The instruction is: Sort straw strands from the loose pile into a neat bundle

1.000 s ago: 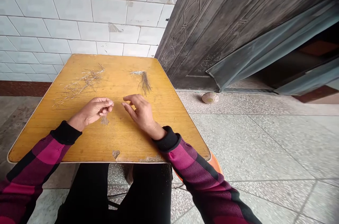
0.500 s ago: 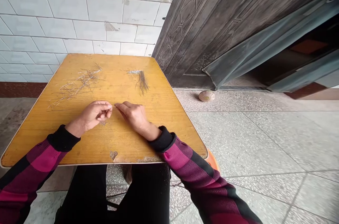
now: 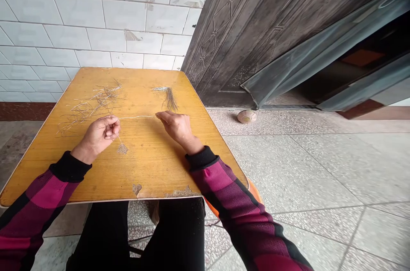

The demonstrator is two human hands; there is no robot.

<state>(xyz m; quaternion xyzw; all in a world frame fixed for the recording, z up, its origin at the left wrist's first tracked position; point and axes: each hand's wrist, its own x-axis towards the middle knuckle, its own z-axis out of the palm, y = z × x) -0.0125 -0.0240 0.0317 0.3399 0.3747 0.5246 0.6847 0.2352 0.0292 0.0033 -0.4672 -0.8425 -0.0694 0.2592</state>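
Note:
Between my two hands a thin pale wire [image 3: 137, 116] runs nearly straight across, just above the table. My left hand [image 3: 101, 133] is closed in a pinch on its left end, and a short tail hangs below those fingers. At the other end, the fingertips of my right hand [image 3: 175, 127] pinch the wire. Beyond my left hand lies a loose, tangled spread of thin wires [image 3: 101, 99], some pale and some dark. Past my right hand sits a neater bent bundle of wires [image 3: 168, 95], silvery on one part and dark along the other.
The yellow wooden table [image 3: 144, 155] has chipped patches at its near edge. A white tiled wall [image 3: 86, 14] stands behind it. To the right are a dark carved door [image 3: 230, 48], a grey curtain [image 3: 288, 59] and a ball [image 3: 246, 116] on the floor.
My hands have moved apart, the left one leftward and the right one rightward and slightly away from me. A longer stretch of wire now shows between them. The view has shifted slightly.

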